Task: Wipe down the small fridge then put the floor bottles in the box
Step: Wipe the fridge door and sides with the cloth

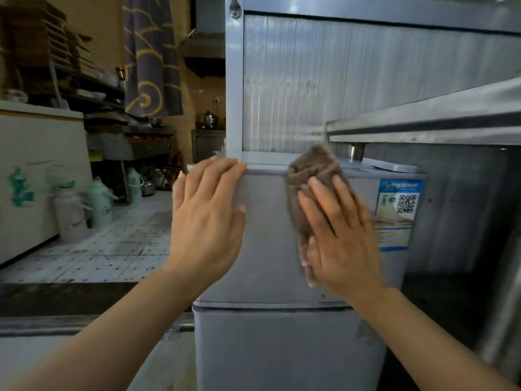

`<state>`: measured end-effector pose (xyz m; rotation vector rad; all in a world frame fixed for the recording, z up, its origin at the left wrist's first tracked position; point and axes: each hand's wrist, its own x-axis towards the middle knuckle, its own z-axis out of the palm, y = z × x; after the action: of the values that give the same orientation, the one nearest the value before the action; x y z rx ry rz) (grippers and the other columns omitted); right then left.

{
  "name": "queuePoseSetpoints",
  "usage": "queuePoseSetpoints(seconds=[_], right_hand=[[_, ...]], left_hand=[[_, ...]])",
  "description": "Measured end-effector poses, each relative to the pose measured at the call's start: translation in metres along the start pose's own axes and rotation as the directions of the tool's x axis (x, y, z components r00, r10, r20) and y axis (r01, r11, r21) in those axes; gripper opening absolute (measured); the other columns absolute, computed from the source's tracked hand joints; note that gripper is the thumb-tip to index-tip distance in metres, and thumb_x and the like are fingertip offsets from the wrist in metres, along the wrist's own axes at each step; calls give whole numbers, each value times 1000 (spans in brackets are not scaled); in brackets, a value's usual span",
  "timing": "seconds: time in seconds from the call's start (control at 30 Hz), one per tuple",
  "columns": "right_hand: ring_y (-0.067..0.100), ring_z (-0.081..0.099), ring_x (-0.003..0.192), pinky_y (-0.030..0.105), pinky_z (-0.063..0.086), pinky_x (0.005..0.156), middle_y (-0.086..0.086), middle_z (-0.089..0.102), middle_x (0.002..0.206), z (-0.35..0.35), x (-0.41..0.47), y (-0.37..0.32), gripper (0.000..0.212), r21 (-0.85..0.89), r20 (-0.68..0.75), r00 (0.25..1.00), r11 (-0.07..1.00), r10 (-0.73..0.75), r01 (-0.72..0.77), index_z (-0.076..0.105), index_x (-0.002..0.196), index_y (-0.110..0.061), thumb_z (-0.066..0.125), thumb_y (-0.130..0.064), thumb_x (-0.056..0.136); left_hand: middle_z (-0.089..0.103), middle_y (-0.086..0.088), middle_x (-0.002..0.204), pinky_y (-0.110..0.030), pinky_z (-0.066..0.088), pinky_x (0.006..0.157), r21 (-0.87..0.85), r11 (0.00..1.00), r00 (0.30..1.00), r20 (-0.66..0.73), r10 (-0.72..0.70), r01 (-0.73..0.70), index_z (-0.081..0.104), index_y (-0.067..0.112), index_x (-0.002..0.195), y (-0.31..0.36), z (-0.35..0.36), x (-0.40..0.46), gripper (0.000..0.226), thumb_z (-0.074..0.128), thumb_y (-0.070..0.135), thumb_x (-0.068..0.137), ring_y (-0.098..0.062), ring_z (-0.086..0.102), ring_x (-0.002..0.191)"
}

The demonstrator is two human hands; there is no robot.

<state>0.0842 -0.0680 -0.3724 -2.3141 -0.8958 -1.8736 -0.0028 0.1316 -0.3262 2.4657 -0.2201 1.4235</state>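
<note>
Hands and fridge fill the head view. Both forearms reach forward to the small fridge (pixel 267 249), a grey two-door unit standing on the floor against a tall metal cabinet (pixel 338 80), with a steel counter edge (pixel 423 122) to its right. The left hand (pixel 207 215) lies flat and relaxed, fingers straight, on the upper left corner of the fridge's top door, its fingertips reaching the door's top edge. The right hand (pixel 338 235) is also spread flat, fingers straight, pressing a brown cloth (pixel 313 176) against the front of the same door; the cloth sticks out above the fingertips and reaches the door's top edge, and both cloth and hand are slightly blurred. Just right of that hand, a blue label with a QR code (pixel 399 210) is stuck on the door. On the fridge's top, toward the right, lies a flat white item (pixel 392 165). Left of the fridge, on the tiled floor (pixel 112 249), several thermos-style bottles (pixel 84 210) stand together beside a white chest freezer (pixel 36 179), well apart from both hands. Behind them is a grill stand (pixel 132 142), and a patterned curtain (pixel 152 52) hangs above it.
</note>
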Motion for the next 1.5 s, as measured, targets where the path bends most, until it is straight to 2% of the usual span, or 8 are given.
queuePoseSetpoints(seconds=[0.23,0.47,0.63,0.73,0.9,1.1,1.33,1.5], right_hand=[[37,6,145,50,10,119,13,10,156,-4,-17,9,67,33,-29,945,945,327,-326,17,149,-6,40,-18,87],[33,8,146,50,12,118,10,10,157,4,-19,9,67,77,-24,969,967,246,-244,15,149,-10,43,-24,90],[36,27,138,47,34,109,23,11,155,-7,-35,63,62,92,-36,838,837,544,-540,17,150,-4,37,-23,94],[32,27,139,37,33,110,24,8,155,0,-36,70,62,167,-44,848,841,528,-515,13,150,-4,34,-24,95],[35,20,142,51,35,109,18,0,157,18,-107,41,63,186,58,829,810,556,-556,-2,151,-13,27,-29,97],[36,17,140,49,25,110,22,1,156,19,-182,22,64,76,211,832,840,513,-537,-1,151,-7,23,-36,99],[21,-1,147,42,-3,120,3,-1,159,11,-90,41,70,218,-7,847,827,532,-518,-4,151,-12,36,-23,94],[28,2,147,49,3,119,6,6,159,18,-80,24,66,167,-44,857,850,513,-500,6,151,-12,36,-19,93]], left_hand=[[47,-5,128,-54,21,109,54,998,994,-103,-29,35,50,14,126,4,16,4,49,52,21,78,-28,35,122],[47,-6,129,-56,14,111,70,991,991,-60,119,-115,48,15,130,39,39,13,49,52,22,81,-26,33,124],[42,-7,130,-60,12,110,24,999,991,-127,50,-47,45,17,133,46,55,11,50,53,20,84,-27,32,123],[41,-9,131,-61,16,107,26,999,987,-151,50,-46,44,17,134,46,61,11,49,49,25,86,-29,32,124],[33,-8,145,-60,7,108,84,993,989,-112,94,-85,32,21,143,39,63,5,57,47,29,89,-22,18,138],[12,-1,157,-62,6,108,160,986,999,-28,43,-38,27,20,145,17,58,-42,70,50,28,79,-25,10,143],[5,3,159,-64,4,107,310,947,991,128,45,-83,20,24,148,-19,54,-76,73,47,33,81,-23,5,144],[5,3,159,-65,6,107,310,947,990,131,42,-81,18,25,149,-22,58,-74,71,41,37,83,-23,4,145]])
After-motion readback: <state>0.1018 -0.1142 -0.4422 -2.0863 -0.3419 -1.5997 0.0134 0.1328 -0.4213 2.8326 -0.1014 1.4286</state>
